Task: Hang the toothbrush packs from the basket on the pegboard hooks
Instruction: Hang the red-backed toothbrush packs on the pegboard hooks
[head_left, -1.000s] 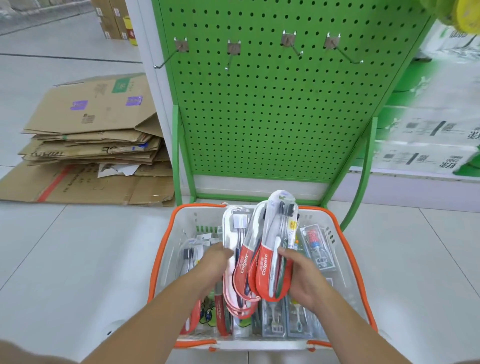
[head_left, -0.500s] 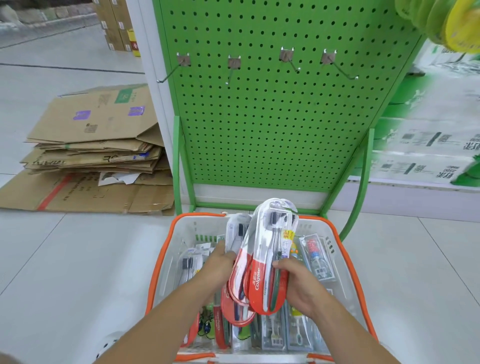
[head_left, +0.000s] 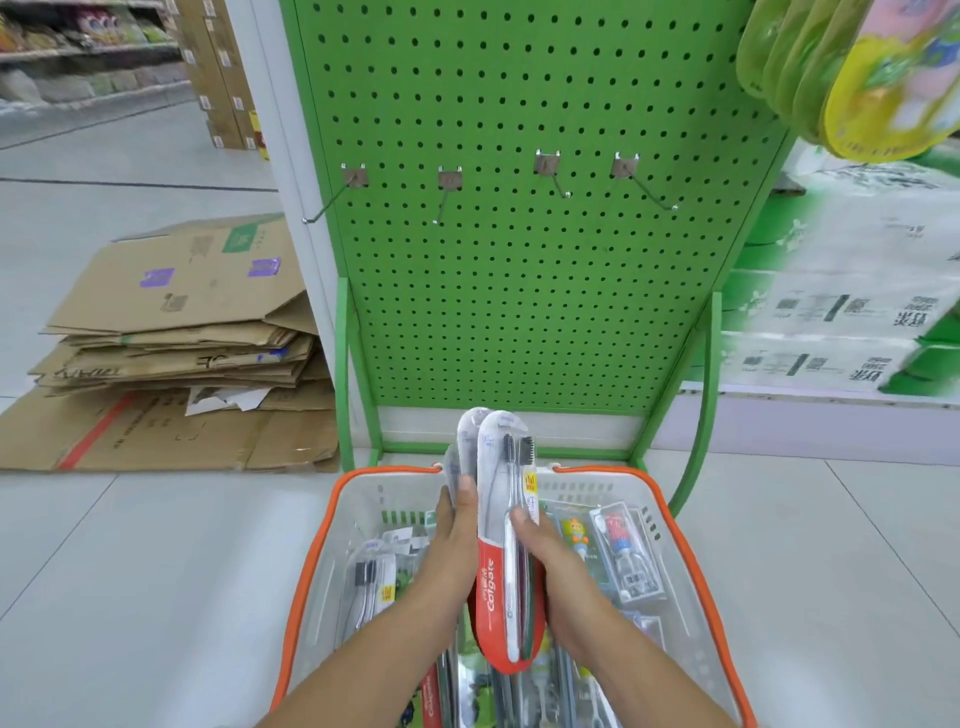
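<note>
While both hands clamp a bundle above the basket, scene reads like this:
left hand (head_left: 454, 540): on the left side of the bundle, fingers up along the pack faces, curled round the edge, gripping
right hand (head_left: 545, 553): on the right side, thumb across the front pack, fingers wrapped behind, gripping
held packs (head_left: 498, 519): several toothbrush packs stacked face to face, upright, clear tops up, red Colgate bottoms down, raised over the middle of the basket; front pack shows two dark-bristled brush heads and a small yellow sticker
basket (head_left: 317, 571): translucent plastic, orange rim, on the tiled floor just in front of the pegboard stand
loose packs (head_left: 371, 587): more toothbrush packs lying flat in the basket, left side and under the hands; exact count not readable
kids' packs (head_left: 621, 556): cartoon-figure brush packs lying in the right part of the basket
pegboard (head_left: 519, 291): green perforated panel, upright behind the basket
hooks (head_left: 550, 174): four metal hooks in one row, all bare, well above the held packs
cardboard (head_left: 176, 332): flattened boxes stacked on the floor left of the stand
yellow-green goods (head_left: 857, 78): hanging top right, blurred
green-white cartons (head_left: 831, 322): stacked right of the stand
</note>
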